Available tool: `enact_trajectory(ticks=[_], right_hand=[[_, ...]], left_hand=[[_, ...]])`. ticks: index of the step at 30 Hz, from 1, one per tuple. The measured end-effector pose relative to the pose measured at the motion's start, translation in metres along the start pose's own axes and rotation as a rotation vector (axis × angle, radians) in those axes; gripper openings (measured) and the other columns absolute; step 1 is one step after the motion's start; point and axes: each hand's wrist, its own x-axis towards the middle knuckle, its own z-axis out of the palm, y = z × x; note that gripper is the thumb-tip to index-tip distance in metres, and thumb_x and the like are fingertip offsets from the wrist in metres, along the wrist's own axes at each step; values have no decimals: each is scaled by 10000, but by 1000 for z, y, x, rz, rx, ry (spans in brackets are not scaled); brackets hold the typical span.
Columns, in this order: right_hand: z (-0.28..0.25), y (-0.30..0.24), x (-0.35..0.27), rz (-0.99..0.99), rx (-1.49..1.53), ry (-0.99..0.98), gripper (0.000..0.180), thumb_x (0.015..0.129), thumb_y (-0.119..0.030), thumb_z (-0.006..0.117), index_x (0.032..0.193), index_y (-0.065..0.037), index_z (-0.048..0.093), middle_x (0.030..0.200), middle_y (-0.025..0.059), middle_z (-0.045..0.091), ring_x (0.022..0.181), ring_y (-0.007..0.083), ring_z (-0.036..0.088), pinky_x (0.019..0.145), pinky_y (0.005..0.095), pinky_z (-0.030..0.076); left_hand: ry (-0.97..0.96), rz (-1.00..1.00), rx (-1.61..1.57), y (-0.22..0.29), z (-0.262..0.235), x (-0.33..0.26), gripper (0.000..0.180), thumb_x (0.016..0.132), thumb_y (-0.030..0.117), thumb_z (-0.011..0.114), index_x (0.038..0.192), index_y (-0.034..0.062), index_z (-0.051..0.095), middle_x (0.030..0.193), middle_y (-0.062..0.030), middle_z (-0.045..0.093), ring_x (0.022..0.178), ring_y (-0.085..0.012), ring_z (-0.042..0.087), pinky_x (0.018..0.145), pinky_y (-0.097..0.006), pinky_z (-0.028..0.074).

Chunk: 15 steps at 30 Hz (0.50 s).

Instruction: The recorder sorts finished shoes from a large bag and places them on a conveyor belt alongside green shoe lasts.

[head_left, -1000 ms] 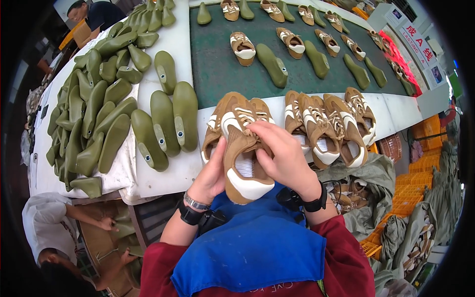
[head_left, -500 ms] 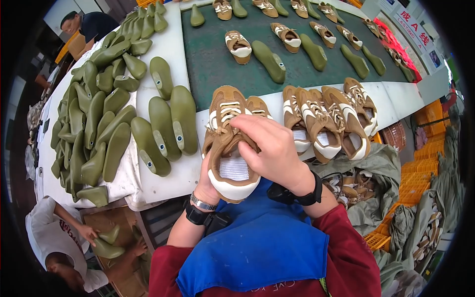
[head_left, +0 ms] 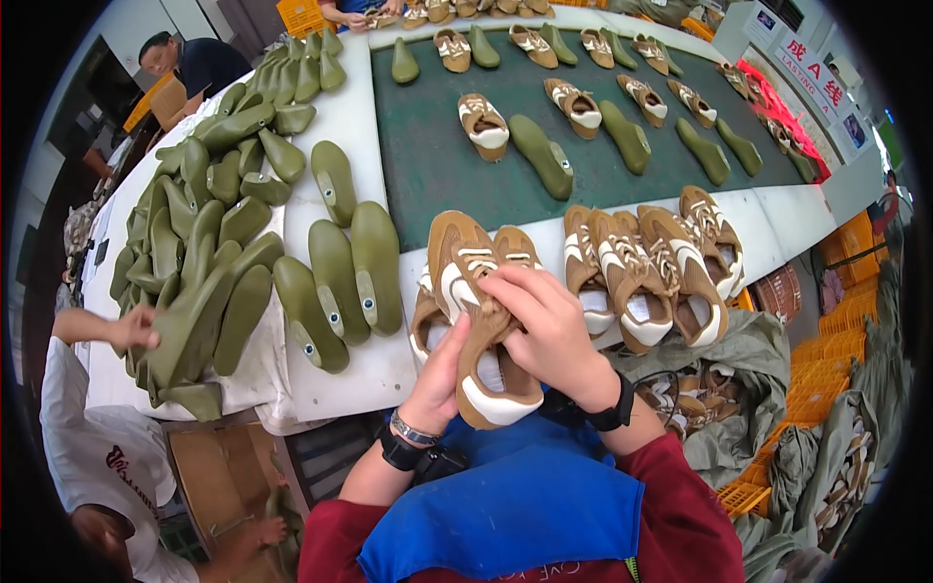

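A brown sneaker (head_left: 465,260) with white trim is held at the table edge, toe pointing away and tilted onto one side. My left hand (head_left: 435,381) grips its side from below, thumb along the collar. My right hand (head_left: 552,330) is closed at the lacing, fingertips pinched on the laces and tongue; exactly what they pinch is partly hidden. Behind the held shoe, another sneaker (head_left: 425,316) shows at its left and a further one (head_left: 518,245) at its right. Several matching sneakers (head_left: 622,262) stand in a row just right of my right hand.
Green shoe lasts (head_left: 335,272) lie left of my hands, beside a large pile of lasts (head_left: 185,223). Ahead, a green belt (head_left: 437,160) carries sneakers and lasts. A co-worker's hand (head_left: 136,328) reaches onto the pile. At right are a cloth-lined bin (head_left: 768,364) and orange crates (head_left: 812,379).
The held sneaker has rolled onto its side, and my left thumb now lies along its collar. The co-worker at left has raised a hand to the pile. The view has shifted slightly.
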Motion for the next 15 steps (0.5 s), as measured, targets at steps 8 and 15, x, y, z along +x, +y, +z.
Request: enact_trajectory(ticks=[8,15], right_hand=[[-10,20,4,14,-6,80,408,621,65,591,1016,-28,628,997,126,605,913,316,585,798,379,489],[-32,78,-22,168,-154,-153,444,638,69,583,1065,-47,600,1020,117,584,953,318,554,839,387,473]], left_hand=[[91,108,211,15,-3,9,463,983,296,433,1371,60,344,1307,-93,477,1173,-179,494,999,-321,403],[473,791,1751,50,-71,-16,544,810,64,637,1305,22,415,1195,-168,529,1090,-298,530,897,-346,440]])
